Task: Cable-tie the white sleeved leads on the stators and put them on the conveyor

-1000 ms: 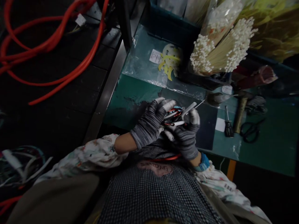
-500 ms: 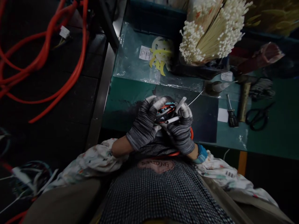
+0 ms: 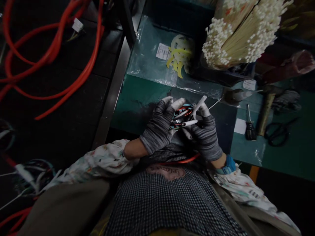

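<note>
Though dim and seen from overhead, a green workbench (image 3: 137,109) ahead of both hands, with a dark mat (image 3: 222,131) directly under the right hand. Well left of the left hand, a dark shelf (image 3: 73,101) carrying loose loops of orange cable (image 3: 82,73). Beyond the right hand, a thick sheaf of cable ties (image 3: 242,32), white and bristling; beyond the left fingers, a clear bag (image 3: 147,60) with yellow plastic pieces (image 3: 178,57) inside. Off to the right of the right hand and well apart from it, a hammer (image 3: 264,111), scissors (image 3: 277,134) and a screwdriver (image 3: 251,129).

Left hand (image 3: 157,126) in a gray knit glove, fingers curled narrow around the bundle from its left. Right hand (image 3: 205,134), gloved the same, closed just as narrowly from the opposite side, a blue watch (image 3: 228,165) at the wrist.

Between both palms, a wire bundle (image 3: 182,116) of red, black and blue strands, probably several short lengths, though gloves and shadow hide the count. Likely light, springy and slippery, so safest gripped at its middle. Poking from it, a stiff-looking white tube (image 3: 200,105) past the right fingertips, a second tube (image 3: 189,123) lying across, and a thin wire (image 3: 215,104) trailing toward the right.
</note>
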`<action>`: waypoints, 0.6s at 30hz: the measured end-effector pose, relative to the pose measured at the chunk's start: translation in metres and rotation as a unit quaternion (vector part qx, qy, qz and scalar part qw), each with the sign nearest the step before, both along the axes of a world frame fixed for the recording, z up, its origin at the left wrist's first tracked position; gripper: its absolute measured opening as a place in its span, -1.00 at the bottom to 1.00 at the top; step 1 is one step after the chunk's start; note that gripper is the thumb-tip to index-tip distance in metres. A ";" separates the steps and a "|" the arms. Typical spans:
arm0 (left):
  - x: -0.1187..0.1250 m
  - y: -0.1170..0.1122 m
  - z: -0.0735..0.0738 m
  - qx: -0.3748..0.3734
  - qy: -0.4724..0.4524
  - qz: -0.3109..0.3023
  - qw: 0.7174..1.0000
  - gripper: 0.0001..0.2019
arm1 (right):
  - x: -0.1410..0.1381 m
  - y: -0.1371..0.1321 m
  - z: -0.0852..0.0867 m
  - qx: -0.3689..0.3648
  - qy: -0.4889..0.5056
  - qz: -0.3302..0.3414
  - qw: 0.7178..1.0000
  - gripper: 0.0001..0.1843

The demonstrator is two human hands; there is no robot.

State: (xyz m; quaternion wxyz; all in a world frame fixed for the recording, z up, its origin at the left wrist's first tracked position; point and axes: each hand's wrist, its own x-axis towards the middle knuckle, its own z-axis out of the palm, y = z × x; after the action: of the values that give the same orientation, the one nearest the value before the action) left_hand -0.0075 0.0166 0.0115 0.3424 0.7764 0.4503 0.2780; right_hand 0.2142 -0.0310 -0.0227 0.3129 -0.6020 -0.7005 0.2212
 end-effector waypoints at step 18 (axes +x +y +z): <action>0.004 0.002 0.002 -0.010 0.002 -0.010 1.000 -0.17 | 0.008 0.015 -0.005 0.033 -0.134 0.065 0.988 -0.53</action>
State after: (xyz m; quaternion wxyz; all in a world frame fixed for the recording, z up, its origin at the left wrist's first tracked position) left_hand -0.0035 0.0185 0.0130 0.3524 0.7776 0.4461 0.2687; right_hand 0.2222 -0.0159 -0.0282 0.2212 -0.5686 -0.7807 0.1354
